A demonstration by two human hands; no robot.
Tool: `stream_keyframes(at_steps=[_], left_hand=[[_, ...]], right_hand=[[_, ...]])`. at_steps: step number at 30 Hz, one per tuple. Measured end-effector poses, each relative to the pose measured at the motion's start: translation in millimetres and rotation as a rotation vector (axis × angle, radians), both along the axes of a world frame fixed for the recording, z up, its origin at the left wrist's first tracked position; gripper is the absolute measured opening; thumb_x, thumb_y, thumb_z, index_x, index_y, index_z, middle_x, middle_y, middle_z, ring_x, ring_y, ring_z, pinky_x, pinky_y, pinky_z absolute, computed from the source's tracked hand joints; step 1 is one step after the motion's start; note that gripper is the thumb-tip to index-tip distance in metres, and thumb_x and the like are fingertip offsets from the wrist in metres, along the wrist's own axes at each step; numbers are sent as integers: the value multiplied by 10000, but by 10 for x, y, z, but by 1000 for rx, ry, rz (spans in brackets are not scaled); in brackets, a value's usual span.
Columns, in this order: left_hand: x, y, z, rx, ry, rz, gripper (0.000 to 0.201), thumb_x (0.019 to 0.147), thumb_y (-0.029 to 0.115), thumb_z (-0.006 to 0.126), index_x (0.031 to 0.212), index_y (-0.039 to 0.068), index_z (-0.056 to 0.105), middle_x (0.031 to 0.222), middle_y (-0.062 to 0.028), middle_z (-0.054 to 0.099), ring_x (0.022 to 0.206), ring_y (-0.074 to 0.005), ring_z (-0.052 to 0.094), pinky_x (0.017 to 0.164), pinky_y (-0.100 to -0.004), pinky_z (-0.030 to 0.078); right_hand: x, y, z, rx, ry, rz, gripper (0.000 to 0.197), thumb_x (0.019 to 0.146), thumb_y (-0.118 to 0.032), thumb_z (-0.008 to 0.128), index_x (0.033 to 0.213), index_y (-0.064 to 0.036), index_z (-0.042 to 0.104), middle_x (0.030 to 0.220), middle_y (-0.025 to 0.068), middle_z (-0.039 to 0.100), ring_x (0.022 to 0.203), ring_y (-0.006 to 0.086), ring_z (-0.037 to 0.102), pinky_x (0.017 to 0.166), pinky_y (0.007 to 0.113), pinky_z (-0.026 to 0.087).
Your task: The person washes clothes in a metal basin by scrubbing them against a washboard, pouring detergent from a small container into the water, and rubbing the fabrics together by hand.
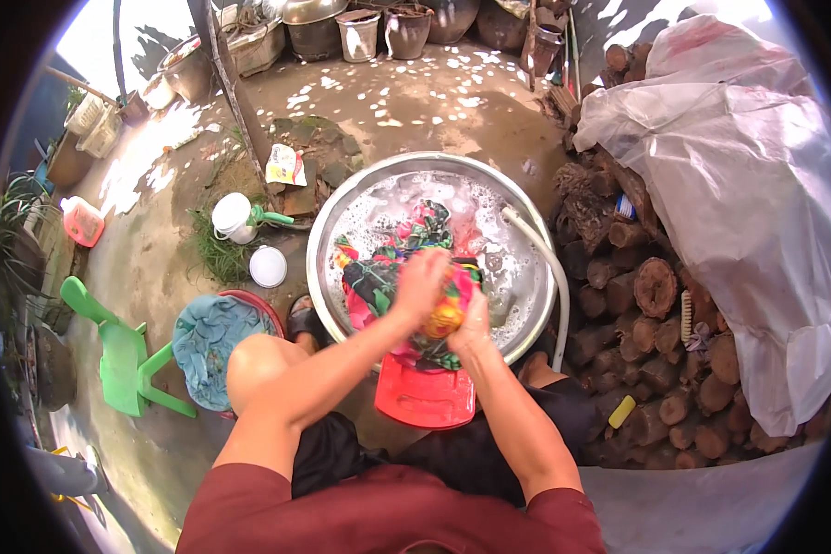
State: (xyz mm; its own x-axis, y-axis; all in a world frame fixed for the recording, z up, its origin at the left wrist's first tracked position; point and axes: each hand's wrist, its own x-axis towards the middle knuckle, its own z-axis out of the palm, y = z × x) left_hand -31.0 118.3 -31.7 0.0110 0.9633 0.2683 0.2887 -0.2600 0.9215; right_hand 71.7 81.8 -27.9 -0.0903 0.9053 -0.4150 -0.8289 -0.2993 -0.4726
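Observation:
A wide metal basin (318,263) of foamy water stands in front of me. Bunched floral cloth (371,288), black with red, pink, yellow and green, lies partly in the water and rises over the basin's near side. My left hand (421,284) is closed on the cloth from above, slightly blurred. Just to its right, my right hand (471,325) grips the same bundle, its fingers partly hidden by the fabric. Beneath the cloth, a red plastic washboard (425,406) leans over the near rim, its lower end towards my lap.
A pale hose (556,277) hangs over the basin's right rim. Blue cloth (203,346) fills a tub at left, beside a green chair (122,365). A white bucket (233,220) and lid (268,267) sit nearby. Stacked logs (656,288) under plastic sheeting (711,138) line the right.

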Motion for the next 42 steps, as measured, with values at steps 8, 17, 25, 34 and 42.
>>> stream_keyframes(at_steps=[8, 17, 25, 34, 42], left_hand=[[-178, -291, 410, -339, 440, -37, 302, 836, 381, 532, 815, 87, 593, 903, -141, 593, 898, -331, 573, 765, -452, 441], [-44, -437, -567, 31, 846, 16, 423, 868, 452, 504, 1212, 212, 555, 1286, -121, 493, 1249, -344, 378, 1027, -554, 240], [-264, -543, -685, 143, 946, -143, 308, 786, 319, 538, 996, 109, 619, 1017, -129, 594, 987, -319, 541, 884, -473, 399], [-190, 132, -716, -500, 692, -32, 437, 835, 370, 406, 852, 15, 661, 874, -201, 669, 843, -330, 649, 762, -425, 480], [-370, 57, 403, -480, -959, 196, 192, 876, 236, 549, 768, 81, 584, 711, -15, 550, 689, -124, 556, 600, -272, 428]], right_hand=[[113, -321, -293, -21, -567, 94, 334, 966, -357, 427, 1036, -66, 577, 891, 69, 589, 843, 165, 574, 740, 300, 470], [599, -238, -563, 272, -1590, -144, 632, 847, -357, 636, 1343, -48, 396, 1332, 236, 357, 1203, 381, 405, 1034, 431, 313], [136, -295, -691, 377, -1905, 309, 305, 884, -314, 504, 1049, -64, 563, 940, 208, 580, 916, 409, 546, 847, 472, 429], [251, 363, -835, -21, -1841, 487, 473, 904, -459, 407, 1278, -170, 409, 1074, 227, 620, 999, 443, 575, 850, 494, 444], [447, -155, -390, 90, -1310, 117, 360, 934, -321, 479, 1061, -8, 603, 939, 175, 640, 876, 280, 603, 824, 353, 443]])
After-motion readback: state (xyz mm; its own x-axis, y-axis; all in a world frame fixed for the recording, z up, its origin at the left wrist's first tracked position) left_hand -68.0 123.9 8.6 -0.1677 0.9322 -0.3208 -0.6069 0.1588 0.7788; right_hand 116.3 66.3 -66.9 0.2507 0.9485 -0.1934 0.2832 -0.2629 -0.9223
